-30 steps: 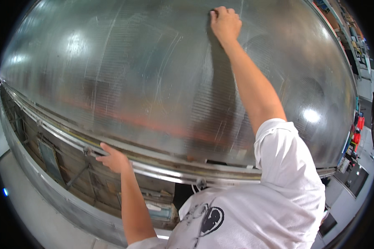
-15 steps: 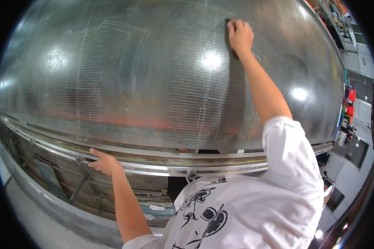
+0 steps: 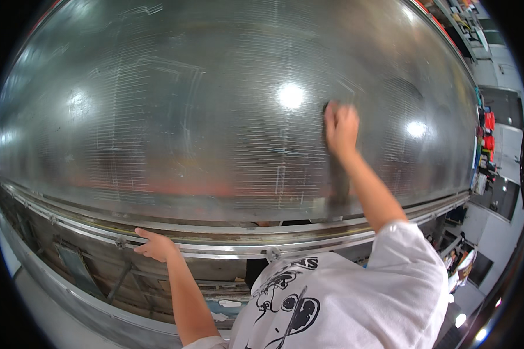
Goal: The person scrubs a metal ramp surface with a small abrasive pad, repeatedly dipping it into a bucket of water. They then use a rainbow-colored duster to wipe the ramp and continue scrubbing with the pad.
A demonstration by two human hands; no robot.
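Note:
A large, shiny grey metal tabletop with fine parallel score lines fills most of the view. My right hand is closed and pressed down on it, right of the middle. A narrow dark edge shows beside the fingers, but the hand hides what it belongs to, and the hand is slightly blurred. At the near side, my left hand rests at the metal rail, its thumb and fingers apart. It holds nothing that I can see.
Below the rail, shelving and a frame with sheets stand under the table. Red bins and other goods line the far right. A grey floor shows at the lower left. Bright lamp reflections lie on the metal.
My right hand has slid across the metal toward me, from the far part to nearer the middle. My left hand stays by the rail. The whole view has shifted slightly.

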